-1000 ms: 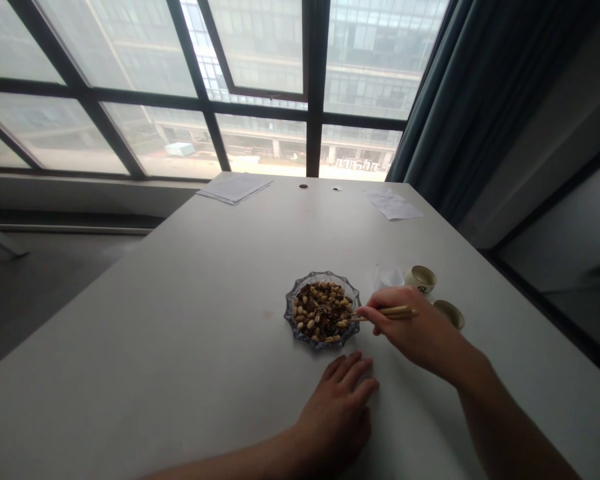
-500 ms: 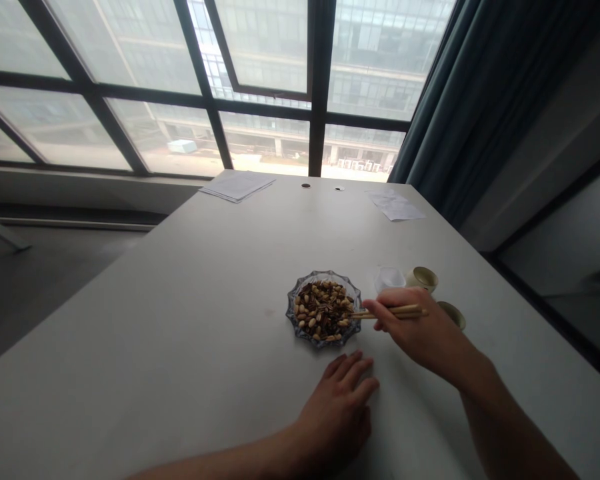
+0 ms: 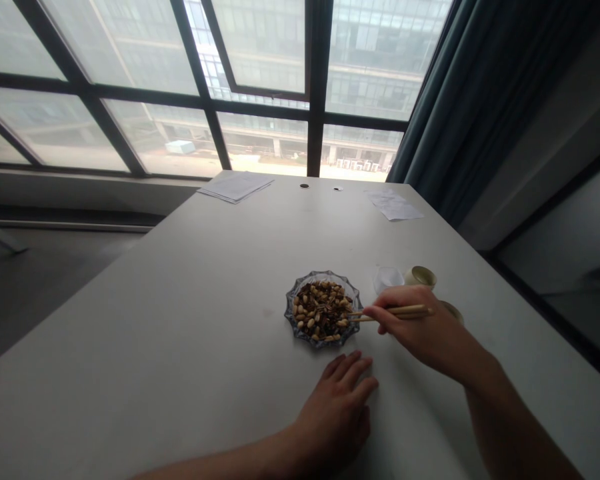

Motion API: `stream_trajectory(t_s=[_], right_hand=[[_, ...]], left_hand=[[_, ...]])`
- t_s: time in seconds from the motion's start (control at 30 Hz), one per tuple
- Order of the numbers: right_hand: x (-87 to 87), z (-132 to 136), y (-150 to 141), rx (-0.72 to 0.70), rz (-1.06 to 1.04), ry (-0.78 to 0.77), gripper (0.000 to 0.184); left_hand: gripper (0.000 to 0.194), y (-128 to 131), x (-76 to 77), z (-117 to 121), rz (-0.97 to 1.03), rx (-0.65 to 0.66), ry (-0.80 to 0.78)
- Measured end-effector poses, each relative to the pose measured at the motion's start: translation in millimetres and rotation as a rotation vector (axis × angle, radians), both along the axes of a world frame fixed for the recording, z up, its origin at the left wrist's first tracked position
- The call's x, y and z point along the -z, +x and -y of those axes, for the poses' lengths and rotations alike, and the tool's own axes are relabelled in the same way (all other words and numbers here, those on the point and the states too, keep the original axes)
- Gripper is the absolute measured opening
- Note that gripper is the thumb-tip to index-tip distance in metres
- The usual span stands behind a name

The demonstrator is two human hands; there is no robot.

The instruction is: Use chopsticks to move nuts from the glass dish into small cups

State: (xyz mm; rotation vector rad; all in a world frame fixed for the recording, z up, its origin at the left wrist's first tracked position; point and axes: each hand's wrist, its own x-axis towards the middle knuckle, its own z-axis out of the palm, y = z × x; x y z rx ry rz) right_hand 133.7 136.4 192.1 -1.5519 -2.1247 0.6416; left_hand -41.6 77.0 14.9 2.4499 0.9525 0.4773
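Entry: your right hand [image 3: 423, 327], fingers pinching wooden chopsticks [image 3: 397, 311], tips at light, likely slippery peanuts [image 3: 325, 310], best gripped singly, in a glass dish [image 3: 285, 312]; your left hand [image 3: 335, 413], fingers loosely spread, lay on the white table [image 3: 130, 320].

Pretty muted palette here: the pale grey worktop [image 3: 180, 300] carries a blue-tinted glass dish [image 3: 296, 327] with a cut, star-like pattern round its rim, heaped with tan peanuts [image 3: 311, 323] and dark brown bits [image 3: 325, 308]. The honey-coloured wooden chopsticks [image 3: 405, 310] are plain, the round cream cup [image 3: 421, 275] has a dull olive-gold inside, and the long curtain [image 3: 460, 87] is deep teal.
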Motion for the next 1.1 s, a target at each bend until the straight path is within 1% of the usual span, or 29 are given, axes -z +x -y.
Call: stream_trajectory(t_s=[0.2,0.4,0.57,0.83,1.1], right_hand=[[9.1,-6,-1,0.0,-0.037,-0.026,0.033],[12.6,-4,1,0.026,-0.055,-0.022,0.038],[10.6,-3,0,0.044,-0.085,-0.044,0.037],[0.2,2,-2,0.07,-0.083,-0.04,0.037],[5.7,0,-1,0.038,-0.054,-0.033,0.032]], left_hand=[[0.049,0,0.1,1,0.001,0.001,-0.003],[0.048,-1,-1.0,0,0.008,0.002,-0.006],[0.047,-1,-2.1,1,0.007,0.001,-0.007],[0.047,-1,-1.8,1,0.013,-0.006,-0.002],[0.048,-1,-2.4,1,0.011,0.0,-0.002]])
